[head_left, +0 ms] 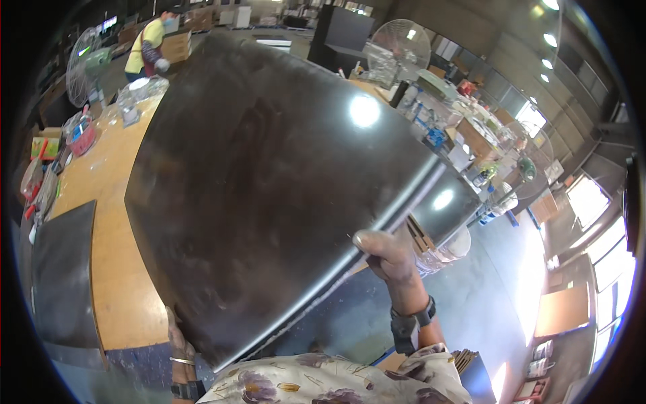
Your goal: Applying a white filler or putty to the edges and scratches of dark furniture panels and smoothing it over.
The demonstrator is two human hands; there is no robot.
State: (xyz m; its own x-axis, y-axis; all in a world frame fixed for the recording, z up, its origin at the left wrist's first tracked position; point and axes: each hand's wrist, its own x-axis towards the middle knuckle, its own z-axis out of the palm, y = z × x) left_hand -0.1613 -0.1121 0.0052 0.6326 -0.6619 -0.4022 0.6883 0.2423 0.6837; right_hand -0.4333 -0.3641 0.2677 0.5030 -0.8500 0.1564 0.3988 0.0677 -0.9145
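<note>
A large, glossy dark panel [269, 175] fills the middle of the view, tilted and lifted in front of me. My right hand [390, 256] grips its near right edge, thumb on the top face and the other fingers hidden underneath. At the panel's lower left edge, my left hand [176, 333] holds on, with most of its fingers hidden behind the panel. The panel's near edge is rounded and shiny, with a rough strip along its underside.
Left, another dark panel [64, 276] lies on the wooden table [118, 269]. A pink basket [82, 139] and fan [87, 64] stand beyond it. A person [147, 47] in a yellow top works at the far left. Cluttered goods and a fan [398, 50] are at far right.
</note>
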